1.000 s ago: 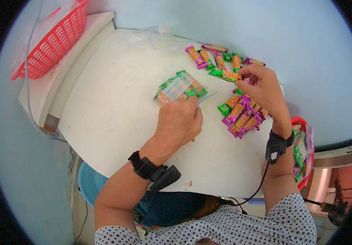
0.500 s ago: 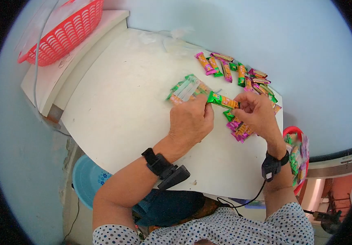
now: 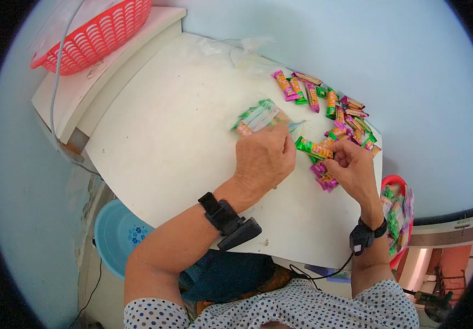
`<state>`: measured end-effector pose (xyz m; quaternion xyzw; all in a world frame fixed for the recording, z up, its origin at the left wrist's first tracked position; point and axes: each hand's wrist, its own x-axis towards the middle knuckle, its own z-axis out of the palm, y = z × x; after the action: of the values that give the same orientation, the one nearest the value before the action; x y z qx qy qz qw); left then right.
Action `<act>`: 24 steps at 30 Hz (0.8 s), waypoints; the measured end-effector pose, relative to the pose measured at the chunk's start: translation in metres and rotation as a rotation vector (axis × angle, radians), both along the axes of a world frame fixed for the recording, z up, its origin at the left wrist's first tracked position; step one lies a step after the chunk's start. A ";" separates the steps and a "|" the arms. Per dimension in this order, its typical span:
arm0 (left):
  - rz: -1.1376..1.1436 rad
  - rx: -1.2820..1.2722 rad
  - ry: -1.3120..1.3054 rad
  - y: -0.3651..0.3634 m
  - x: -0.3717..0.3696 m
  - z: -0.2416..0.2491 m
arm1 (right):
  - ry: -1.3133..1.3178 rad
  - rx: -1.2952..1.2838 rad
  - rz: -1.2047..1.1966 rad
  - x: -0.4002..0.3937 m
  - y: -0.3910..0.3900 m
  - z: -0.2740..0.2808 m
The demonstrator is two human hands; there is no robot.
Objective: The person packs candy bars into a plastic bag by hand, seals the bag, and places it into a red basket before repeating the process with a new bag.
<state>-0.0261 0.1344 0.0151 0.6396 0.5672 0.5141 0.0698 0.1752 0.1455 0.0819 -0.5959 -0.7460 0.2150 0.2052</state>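
Observation:
My left hand (image 3: 264,156) is closed on the near edge of a clear plastic bag (image 3: 262,116), its fingertips hidden behind the knuckles. Several green and orange snack packets show through the film. In my right hand (image 3: 354,167), thumb and fingers pinch one end of a green and orange snack packet (image 3: 314,148). Its free green end points at my left hand, with a small gap between. Beneath and beside the right hand lie more packets with purple ends (image 3: 324,176), partly covered by it.
A loose row of snack packets (image 3: 311,97) runs along the back right of the white table (image 3: 165,137). Crumpled clear film (image 3: 242,48) lies at the back edge. A red basket (image 3: 102,38) stands on the left ledge, a blue basin (image 3: 118,233) below, and a red container (image 3: 410,233) with filled bags at right.
My right hand has drawn the packet slightly away from my left hand, opening a gap. My left hand stays at the bag. The whole view has shifted a little.

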 end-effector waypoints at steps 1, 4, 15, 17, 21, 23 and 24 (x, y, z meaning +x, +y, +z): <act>-0.002 0.009 0.022 0.000 0.001 0.000 | 0.042 0.003 -0.005 0.001 0.001 -0.004; -0.013 0.038 0.051 -0.003 0.003 0.003 | 0.169 -0.051 0.016 -0.005 0.004 -0.018; -0.104 0.175 -0.079 0.002 0.011 -0.007 | 0.626 -0.324 0.250 -0.051 0.013 -0.048; -0.124 0.164 -0.079 0.001 0.011 -0.006 | 0.513 -0.275 0.267 -0.048 0.014 -0.051; -0.125 0.163 -0.066 0.000 0.012 -0.005 | 0.591 -0.251 0.278 -0.055 0.011 -0.053; -0.133 0.167 -0.058 0.000 0.013 -0.005 | 0.587 -0.208 0.284 -0.057 0.012 -0.056; -0.134 0.170 -0.060 0.000 0.013 -0.006 | 0.576 -0.196 0.304 -0.057 0.013 -0.058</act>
<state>-0.0133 0.1346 0.0093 0.6641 0.4753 0.5732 0.0665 0.1178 0.1586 0.0241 -0.4094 -0.7136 0.4735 0.3147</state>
